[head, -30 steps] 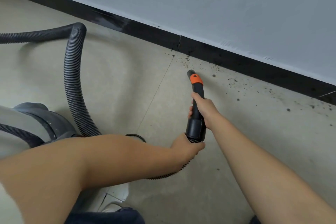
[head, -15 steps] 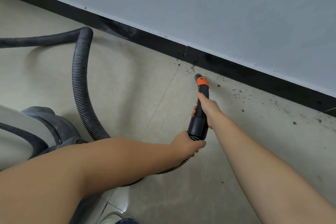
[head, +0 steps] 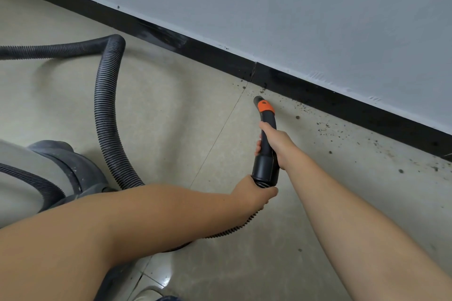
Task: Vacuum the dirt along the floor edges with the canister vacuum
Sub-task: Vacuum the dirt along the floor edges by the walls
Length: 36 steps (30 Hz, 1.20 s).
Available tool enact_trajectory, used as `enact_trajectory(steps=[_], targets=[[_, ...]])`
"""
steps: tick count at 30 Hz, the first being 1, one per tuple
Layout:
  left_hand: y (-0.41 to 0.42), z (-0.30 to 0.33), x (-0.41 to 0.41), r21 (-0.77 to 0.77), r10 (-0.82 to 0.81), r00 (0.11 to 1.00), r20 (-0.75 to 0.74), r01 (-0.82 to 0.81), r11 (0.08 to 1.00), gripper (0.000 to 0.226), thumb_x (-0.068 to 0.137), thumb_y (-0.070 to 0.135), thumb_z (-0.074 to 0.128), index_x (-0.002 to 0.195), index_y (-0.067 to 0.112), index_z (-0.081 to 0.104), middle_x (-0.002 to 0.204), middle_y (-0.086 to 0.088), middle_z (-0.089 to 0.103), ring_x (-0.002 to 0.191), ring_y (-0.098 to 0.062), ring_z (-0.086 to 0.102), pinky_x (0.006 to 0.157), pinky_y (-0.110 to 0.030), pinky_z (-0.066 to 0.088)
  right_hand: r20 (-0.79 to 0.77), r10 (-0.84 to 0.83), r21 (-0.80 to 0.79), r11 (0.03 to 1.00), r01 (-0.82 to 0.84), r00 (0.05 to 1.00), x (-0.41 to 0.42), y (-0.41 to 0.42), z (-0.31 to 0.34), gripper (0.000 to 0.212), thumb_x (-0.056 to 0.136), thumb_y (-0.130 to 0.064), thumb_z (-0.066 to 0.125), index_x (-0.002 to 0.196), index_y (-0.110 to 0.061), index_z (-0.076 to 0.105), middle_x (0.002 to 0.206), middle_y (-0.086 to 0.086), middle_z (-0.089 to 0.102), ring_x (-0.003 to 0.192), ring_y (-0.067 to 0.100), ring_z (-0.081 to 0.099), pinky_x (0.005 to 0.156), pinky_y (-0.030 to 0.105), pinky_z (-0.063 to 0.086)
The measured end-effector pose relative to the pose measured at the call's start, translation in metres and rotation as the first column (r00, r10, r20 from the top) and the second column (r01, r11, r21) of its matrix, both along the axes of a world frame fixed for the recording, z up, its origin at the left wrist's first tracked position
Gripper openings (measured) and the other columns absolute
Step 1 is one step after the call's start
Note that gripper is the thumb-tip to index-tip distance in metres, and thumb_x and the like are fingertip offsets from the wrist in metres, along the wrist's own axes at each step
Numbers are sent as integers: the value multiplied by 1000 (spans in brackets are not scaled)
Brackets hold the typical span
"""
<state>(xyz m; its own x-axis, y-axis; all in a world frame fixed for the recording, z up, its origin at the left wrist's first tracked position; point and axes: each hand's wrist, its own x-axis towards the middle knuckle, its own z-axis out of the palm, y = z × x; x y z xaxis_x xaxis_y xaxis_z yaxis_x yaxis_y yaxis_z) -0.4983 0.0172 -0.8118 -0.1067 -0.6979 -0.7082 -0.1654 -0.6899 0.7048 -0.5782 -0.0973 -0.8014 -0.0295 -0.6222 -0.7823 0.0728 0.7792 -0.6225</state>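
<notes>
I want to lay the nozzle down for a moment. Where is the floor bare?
Bare beige floor lies between the grey ribbed hose loop and the black, orange-banded nozzle. Crowded: dark dirt specks along the black baseboard; the grey canister at left.

Soft, even indoor light; sharp centre, wide-angle bend at the edges.

The pale beige tiled floor (head: 171, 110) was lit evenly, with only a faint, diffuse shadow beside the ribbed grey vacuum hose (head: 107, 115). A small white glare patch showed on the glossy tile near the bottom edge. The black skirting board (head: 318, 95) bowed slightly from lens distortion, and the near forearms looked soft and oversized.
</notes>
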Motion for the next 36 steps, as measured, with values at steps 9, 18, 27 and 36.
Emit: enact_trajectory(steps=[9,18,27,36], targets=[[-8,1,-7,-19,-78,997,9,78,997,27,81,19,66,104,15,54,80,-5,57,72,-20,55,69,-31,50,-16,-55,4,999,55,998,-18,-2,-2,29,90,-35,62,94,-9,50,53,4,56,42,18,52,54,30,51],[-33,5,-18,27,-60,998,-6,60,998,27,83,19,67,104,14,52,78,-3,56,62,-14,53,63,-24,48,-17,-65,28,997,66,998,-29,-26,-2,33,89,-41,64,89,-11,51,55,4,56,43,17,52,52,29,50],[-47,7,-35,86,-19,997,-80,26,996,26,85,21,67,105,13,52,79,-4,56,63,-13,51,69,-27,47,-34,17,54,998,-15,999,-39,-47,2,35,89,-42,65,86,-10,52,60,5,55,45,16,52,51,28,51],[-56,9,-30,124,59,991,-118,-44,991,16,86,23,66,86,18,52,73,-2,55,61,-14,51,64,-25,46,-41,114,67,992,-111,993,-25,-62,5,36,90,-43,64,85,-9,51,58,5,54,43,15,51,47,26,49]])
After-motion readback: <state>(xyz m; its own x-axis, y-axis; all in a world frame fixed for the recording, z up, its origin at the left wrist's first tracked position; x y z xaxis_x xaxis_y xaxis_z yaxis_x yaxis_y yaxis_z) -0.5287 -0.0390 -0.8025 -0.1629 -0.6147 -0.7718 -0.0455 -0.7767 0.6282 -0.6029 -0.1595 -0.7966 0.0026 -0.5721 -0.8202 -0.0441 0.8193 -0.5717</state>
